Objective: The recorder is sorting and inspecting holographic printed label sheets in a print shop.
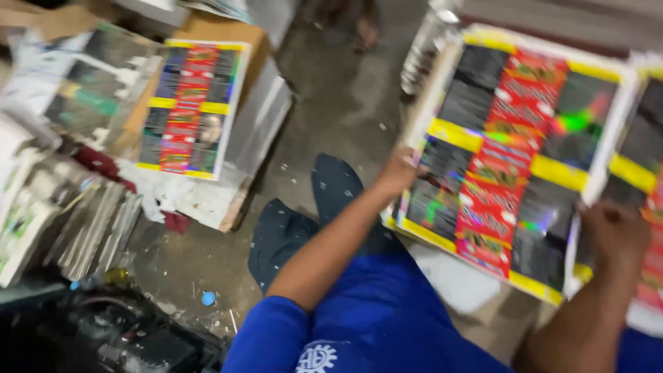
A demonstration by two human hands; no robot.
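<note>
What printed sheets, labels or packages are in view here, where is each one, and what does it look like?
Printed sheet: large rectangle held at right by the left hand and right hand; shiny black panels, red label strip, yellow bars, white border.
Second printed sheet: upper left on a stack of white board; same black, red and yellow pattern.
Loose printed sheets: far left, blurred, dark with white and green.

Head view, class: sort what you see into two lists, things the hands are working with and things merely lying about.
In hand:
left hand
right hand
shiny printed sheet, gripped at both side edges

Lying about:
second printed stack on a cardboard box
leaning paper bundles
blue bottle cap on the floor
</note>
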